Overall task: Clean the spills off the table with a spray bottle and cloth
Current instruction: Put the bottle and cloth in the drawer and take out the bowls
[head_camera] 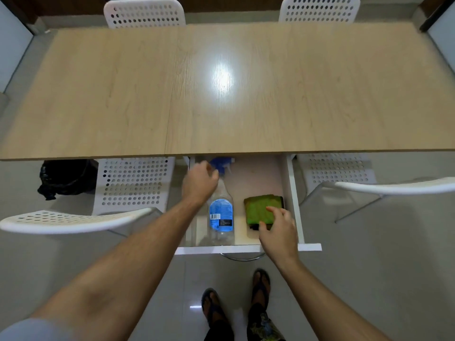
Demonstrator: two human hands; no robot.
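A clear spray bottle (220, 212) with a blue label and blue trigger head lies in an open white drawer (293, 193) under the table's near edge. My left hand (200, 179) curls its fingers around the bottle's neck, just below the trigger. A folded green cloth (261, 209) lies to the right of the bottle in the same drawer. My right hand (279, 228) holds the cloth's near corner, fingers on top and thumb at its edge. The light wooden table (123, 94) shows only a bright glare at its middle; I can make out no spill on it.
White perforated chairs stand on both sides of the drawer (133, 183), (339, 171) and at the table's far side (144, 13), (318, 9). A black bag (66, 177) sits on the floor at the left. My sandalled feet (236, 303) stand on grey tiles.
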